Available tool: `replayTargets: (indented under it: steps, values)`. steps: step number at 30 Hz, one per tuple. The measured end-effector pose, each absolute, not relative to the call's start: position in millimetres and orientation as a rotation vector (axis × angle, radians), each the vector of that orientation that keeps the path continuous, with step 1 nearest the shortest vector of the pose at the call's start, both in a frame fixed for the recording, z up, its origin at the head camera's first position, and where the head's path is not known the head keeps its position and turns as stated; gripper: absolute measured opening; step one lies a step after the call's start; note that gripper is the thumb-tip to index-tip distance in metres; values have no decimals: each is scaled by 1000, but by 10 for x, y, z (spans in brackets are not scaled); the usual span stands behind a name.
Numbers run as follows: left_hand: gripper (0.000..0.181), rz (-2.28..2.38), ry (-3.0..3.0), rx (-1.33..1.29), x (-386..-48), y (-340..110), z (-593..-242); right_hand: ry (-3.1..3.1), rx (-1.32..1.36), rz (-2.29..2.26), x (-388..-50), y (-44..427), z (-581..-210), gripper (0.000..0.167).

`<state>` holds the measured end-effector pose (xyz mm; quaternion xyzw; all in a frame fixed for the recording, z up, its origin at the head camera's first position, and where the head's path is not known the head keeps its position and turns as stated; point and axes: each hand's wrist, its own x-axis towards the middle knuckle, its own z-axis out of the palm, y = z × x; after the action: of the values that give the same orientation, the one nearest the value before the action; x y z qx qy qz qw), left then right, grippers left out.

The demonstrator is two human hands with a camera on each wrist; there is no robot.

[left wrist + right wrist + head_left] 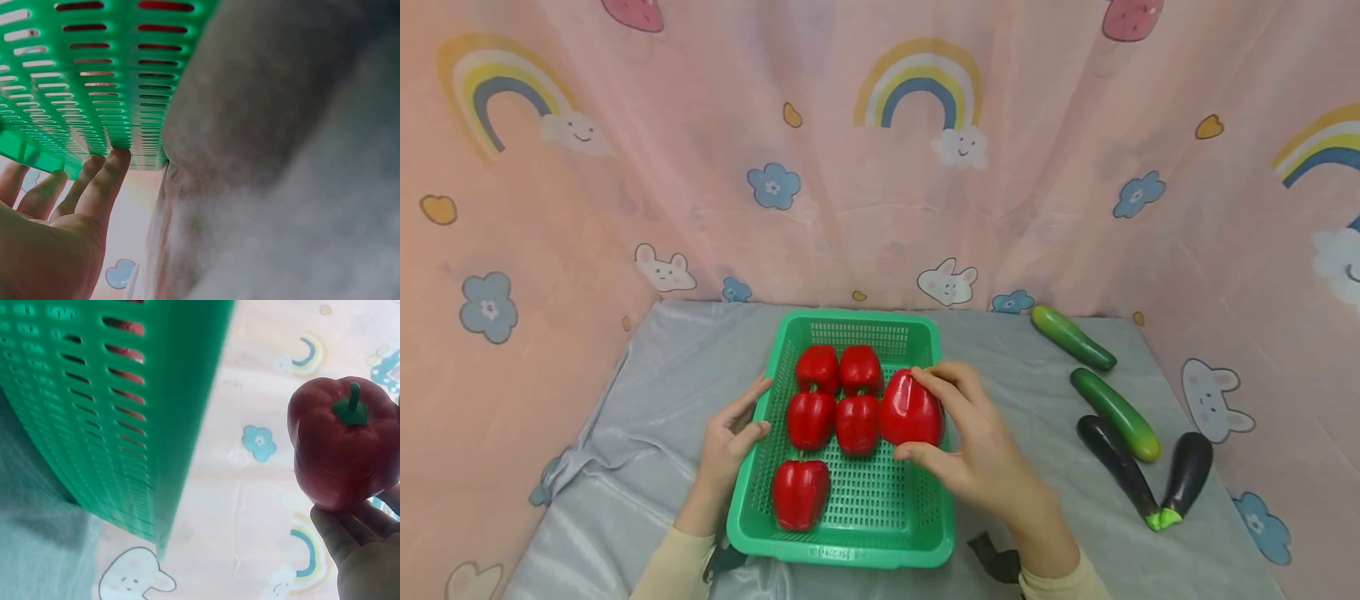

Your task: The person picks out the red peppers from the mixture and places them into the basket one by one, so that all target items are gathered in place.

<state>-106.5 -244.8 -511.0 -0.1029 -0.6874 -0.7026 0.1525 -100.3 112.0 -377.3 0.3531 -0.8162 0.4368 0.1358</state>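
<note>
My right hand (pixel 981 442) pinches a red bell pepper (pixel 912 408) between thumb and fingers, over the right side of a green plastic basket (pixel 842 554). In the right wrist view the held pepper (pixel 350 450) shows its green stem and is above the basket's rim (pixel 187 437). Several other red bell peppers (pixel 810 421) lie inside, toward the basket's left and far parts, one of them nearer the front (pixel 800 494). At the left side my left hand (pixel 730 437) has its fingers extended, and in the left wrist view fingertips (pixel 119 154) touch the slotted outer wall (pixel 94 69).
To the right on the grey cloth (pixel 1015 367) lie two green zucchini (pixel 1071 337) and two dark eggplants (pixel 1191 471), their green ends close together. A pink patterned curtain (pixel 850 233) hangs behind and at both sides.
</note>
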Motion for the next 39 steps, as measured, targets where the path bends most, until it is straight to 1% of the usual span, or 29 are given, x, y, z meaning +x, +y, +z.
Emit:
replayTargets:
  steps: [4, 7, 17, 29, 39]
  values:
    - [60, -2022, -1977, -289, -1065, -2442, -5098, -2386, 1051, 1279, -994, 1063, -3805, 89]
    - [61, -2024, -1975, -290, -1070, -2443, -5097, -2385, 1077, 1310, -995, 1028, -3838, 92]
    - [60, -2009, -1991, -279, -1050, -2455, -5105, -2451, 1035, 1382, -980, 941, -3923, 91]
    - [58, -2010, -1982, -303, -1056, -2446, -5094, -2586, 963, 1424, -948, 865, -4013, 94]
    - [58, -2020, -1980, -299, -1062, -2446, -5108, -2648, 987, 1412, -931, 788, -4145, 98]
